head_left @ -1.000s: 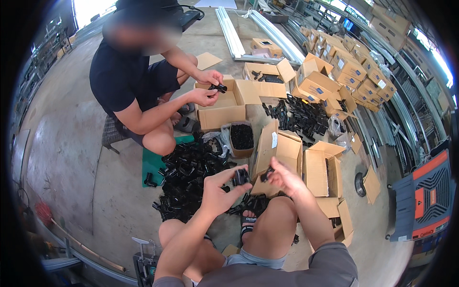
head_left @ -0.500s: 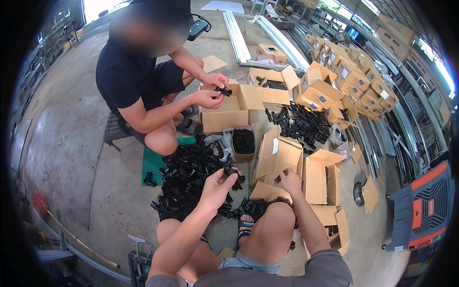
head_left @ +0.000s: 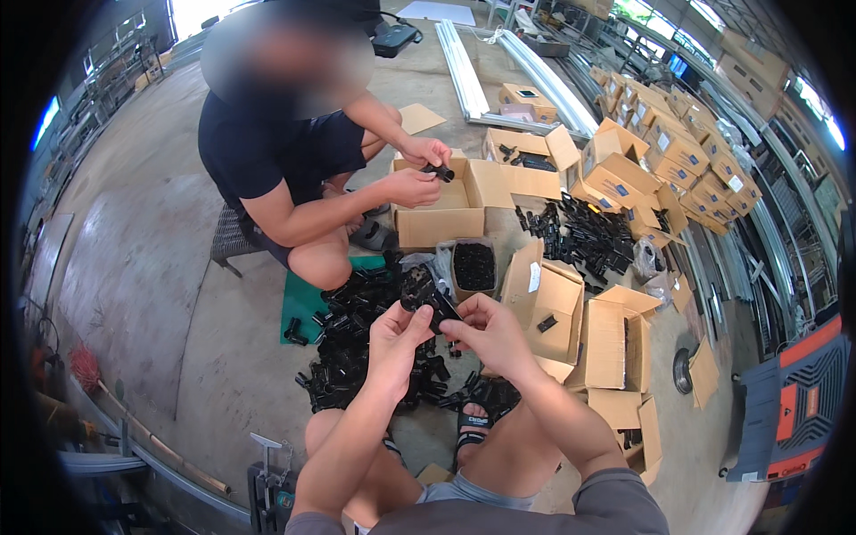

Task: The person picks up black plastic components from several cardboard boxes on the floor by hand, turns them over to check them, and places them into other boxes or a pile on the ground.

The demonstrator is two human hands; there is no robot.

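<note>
My left hand (head_left: 399, 349) is closed on one end of a black plastic part (head_left: 437, 314), with its thumb on top. From the other side my right hand (head_left: 492, 333) pinches the same part or a second piece against it; the fingers hide which. Below and to the left spreads a heap of black tubular plastic parts (head_left: 343, 352), partly on a green mat (head_left: 294, 305). Just right of my right hand stands an open cardboard box (head_left: 563, 346) with one small black part (head_left: 547, 323) inside.
Across from me sits a co-worker (head_left: 276, 187), holding a black part (head_left: 440, 169) over an open carton (head_left: 428, 229). A small box of tiny black pieces (head_left: 473, 266) stands between us. More black parts (head_left: 580, 234) lie farther right, near stacked cartons (head_left: 682, 152).
My right hand has come left from above the open box to the part in my left hand. A small black part now lies in that box. The view has shifted slightly.
</note>
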